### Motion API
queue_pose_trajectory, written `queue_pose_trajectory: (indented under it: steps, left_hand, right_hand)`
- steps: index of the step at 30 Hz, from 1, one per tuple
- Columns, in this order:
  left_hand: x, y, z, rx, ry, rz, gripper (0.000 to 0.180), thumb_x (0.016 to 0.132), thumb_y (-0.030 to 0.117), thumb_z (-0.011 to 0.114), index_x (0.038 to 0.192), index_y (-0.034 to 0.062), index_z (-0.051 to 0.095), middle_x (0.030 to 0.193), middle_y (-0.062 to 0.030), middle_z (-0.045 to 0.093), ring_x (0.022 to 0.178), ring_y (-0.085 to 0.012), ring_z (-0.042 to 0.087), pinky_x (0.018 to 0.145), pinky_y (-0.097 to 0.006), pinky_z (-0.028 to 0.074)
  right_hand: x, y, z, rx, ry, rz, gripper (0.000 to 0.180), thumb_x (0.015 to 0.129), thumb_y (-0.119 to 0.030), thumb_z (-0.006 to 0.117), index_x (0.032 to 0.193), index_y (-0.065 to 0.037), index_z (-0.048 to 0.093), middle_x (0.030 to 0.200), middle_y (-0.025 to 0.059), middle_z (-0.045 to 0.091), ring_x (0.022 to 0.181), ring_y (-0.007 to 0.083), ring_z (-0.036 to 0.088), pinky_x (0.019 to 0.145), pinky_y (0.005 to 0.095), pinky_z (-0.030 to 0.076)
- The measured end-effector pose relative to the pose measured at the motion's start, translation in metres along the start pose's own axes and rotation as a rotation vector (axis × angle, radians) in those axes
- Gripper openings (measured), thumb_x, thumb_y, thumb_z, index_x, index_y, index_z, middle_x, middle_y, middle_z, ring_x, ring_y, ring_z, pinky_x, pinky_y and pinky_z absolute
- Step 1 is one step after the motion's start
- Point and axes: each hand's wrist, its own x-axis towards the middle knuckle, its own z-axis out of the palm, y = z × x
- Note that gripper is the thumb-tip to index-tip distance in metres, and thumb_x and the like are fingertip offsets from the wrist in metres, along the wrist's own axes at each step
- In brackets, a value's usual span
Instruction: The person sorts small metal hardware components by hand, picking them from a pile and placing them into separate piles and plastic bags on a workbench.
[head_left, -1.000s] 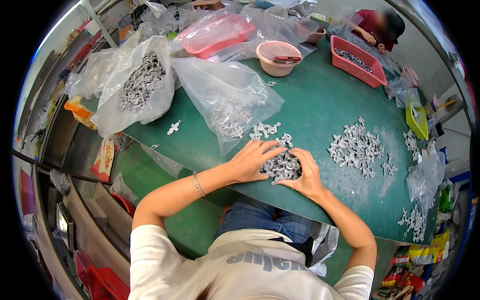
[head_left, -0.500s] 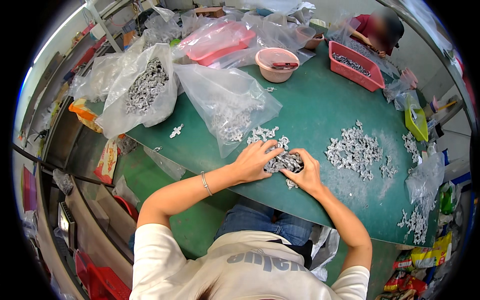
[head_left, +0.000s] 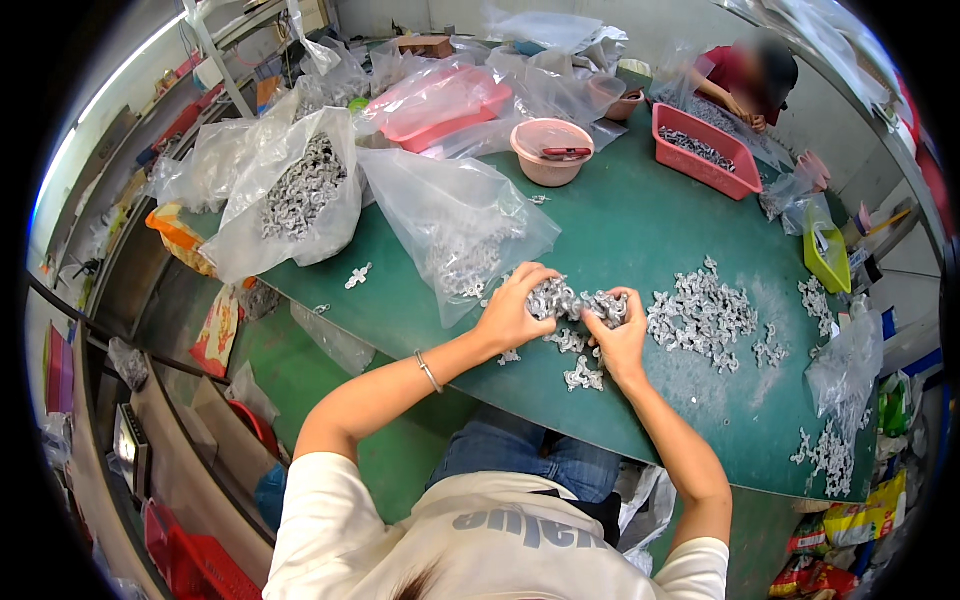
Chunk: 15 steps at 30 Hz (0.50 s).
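Both my hands are above the green table (head_left: 640, 410) near its front edge. My left hand (head_left: 515, 308) is closed round a clump of small grey metal parts (head_left: 552, 298). In my right hand (head_left: 622, 335) is another clump of metal parts (head_left: 604, 305), gripped between thumb and fingers. The two clumps nearly meet; whether they touch I cannot tell. A few loose metal parts (head_left: 583, 375) lie on the table just below my hands. Just beyond my left hand lies a clear plastic bag (head_left: 455, 215) with more of these parts inside.
Right of my hands spreads a pile of metal parts (head_left: 703, 315). A large open bag of parts (head_left: 300, 190) stands at the left. Farther back are a pink bowl with a phone (head_left: 550, 165) and a red tray (head_left: 710, 175). At the far right a co-worker (head_left: 750, 75) bends over the table.
My hands have lifted and moved slightly apart, each with its own clump of parts. Loose parts now show on the table beneath them. The view has shifted slightly.
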Motion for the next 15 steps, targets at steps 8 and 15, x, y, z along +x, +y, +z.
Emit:
queue_pose_trajectory:
  steps: [8, 15]
  left_hand:
    - [0.013, 0.008, -0.008, -0.317, -0.016, -0.152, 0.051, 0.065, 0.006, 0.066, 0.114, 0.0016, 0.053, 0.105, -0.0092, 0.057, 0.097, -0.0162, 0.054, 0.087, -0.029, 0.042]
    - [0.026, 0.009, 0.012, -0.751, 0.041, -0.365, 0.049, 0.073, 0.003, 0.064, 0.120, 0.0013, 0.050, 0.102, -0.0034, 0.058, 0.083, -0.0077, 0.055, 0.071, -0.022, 0.047]
  right_hand:
    - [0.011, -0.014, 0.000, 0.459, -0.011, 0.353, 0.030, 0.078, -0.010, 0.070, 0.099, -0.005, 0.048, 0.071, 0.0027, 0.056, 0.043, 0.0088, 0.048, 0.037, 0.0221, 0.038]
    - [0.030, -0.004, 0.004, 0.646, -0.007, 0.448, 0.019, 0.082, -0.015, 0.067, 0.092, -0.009, 0.052, 0.066, -0.0004, 0.051, 0.043, 0.0089, 0.047, 0.035, 0.0216, 0.033]
